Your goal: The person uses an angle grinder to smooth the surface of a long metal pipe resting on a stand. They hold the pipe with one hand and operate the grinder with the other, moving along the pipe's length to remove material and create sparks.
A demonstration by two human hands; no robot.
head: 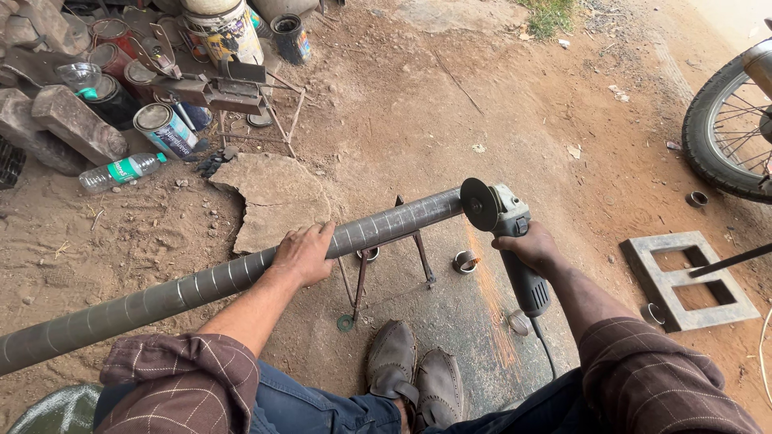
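Note:
A long grey metal pipe [161, 293] with chalk rings marked along it lies across a small iron stand [386, 257], running from lower left to centre. My left hand [304, 253] grips the pipe just left of the stand. My right hand [531, 249] holds an angle grinder [511, 241] by its body. The grinder's disc [478, 204] sits against the pipe's right end. Orange sparks streak down over the ground below the disc. Several short cut rings of pipe [464, 261] lie on the ground near the stand.
Paint tins, a plastic bottle [121, 171], stone blocks and a metal vice stand [229, 92] crowd the upper left. A flat stone slab [273, 197] lies behind the pipe. A motorcycle wheel [724, 120] stands at the right, with a rectangular steel frame [687, 281] below it. My shoes [414, 374] rest under the stand.

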